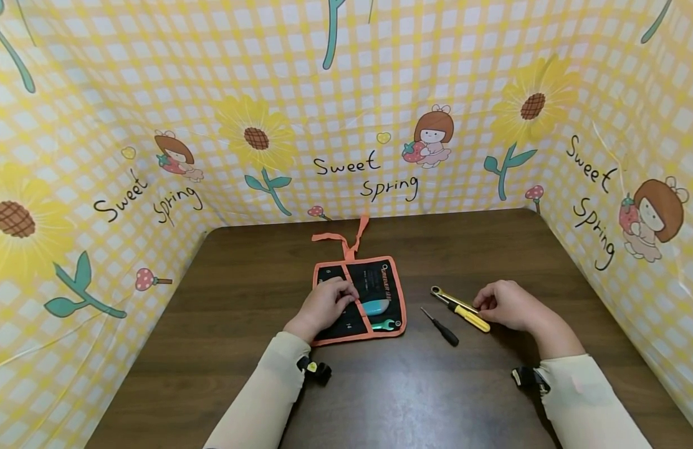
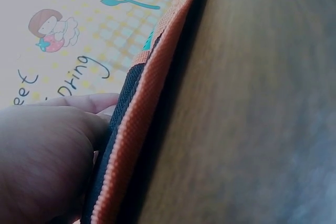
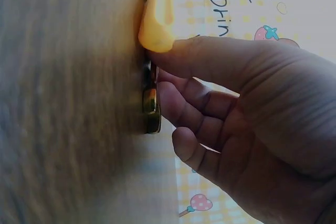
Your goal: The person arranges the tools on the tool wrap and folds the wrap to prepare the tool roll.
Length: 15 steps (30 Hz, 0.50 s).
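A black tool pouch with orange edging lies spread on the table. My left hand rests over its left half, thumb and fingers pinching it at the orange strip of the pocket; the fingertips are partly hidden. In the pocket sit a teal-handled tool and a green open-end wrench. To the right, my right hand pinches the near end of a metal wrench between thumb and fingers. Against that wrench lies a yellow-handled screwdriver. A black-handled screwdriver lies left of it.
The brown wooden table is walled at the back and sides by a yellow checked cloth. Orange tie ribbons stretch from the pouch's far edge toward the back.
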Motion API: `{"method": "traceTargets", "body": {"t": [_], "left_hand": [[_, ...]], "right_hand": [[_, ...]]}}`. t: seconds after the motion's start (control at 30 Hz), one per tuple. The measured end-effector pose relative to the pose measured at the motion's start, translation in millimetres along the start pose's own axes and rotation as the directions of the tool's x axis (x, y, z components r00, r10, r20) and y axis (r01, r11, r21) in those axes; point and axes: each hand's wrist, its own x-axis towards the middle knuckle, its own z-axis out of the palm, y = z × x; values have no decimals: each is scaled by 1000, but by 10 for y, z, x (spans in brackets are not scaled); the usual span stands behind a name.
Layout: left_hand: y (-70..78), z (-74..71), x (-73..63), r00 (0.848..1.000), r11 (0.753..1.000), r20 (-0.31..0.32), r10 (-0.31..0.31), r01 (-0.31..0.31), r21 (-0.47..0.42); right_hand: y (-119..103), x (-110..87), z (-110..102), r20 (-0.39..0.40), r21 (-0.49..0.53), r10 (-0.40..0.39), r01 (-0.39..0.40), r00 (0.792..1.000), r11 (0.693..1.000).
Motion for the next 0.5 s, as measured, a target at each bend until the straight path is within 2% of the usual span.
{"method": "traceTargets", "body": {"t": [0.3,0.5], "left_hand": [[0,-1,-1,1000,1000,-1,-17,17,-26],[-6,6,-2,1000,1000,-5,-14,14,-27]], "right_hand": [[53,33,34,14,-31,24,-23,1000,999],[50,18,31,-7,-19,22,-22,1000,1000]]}}
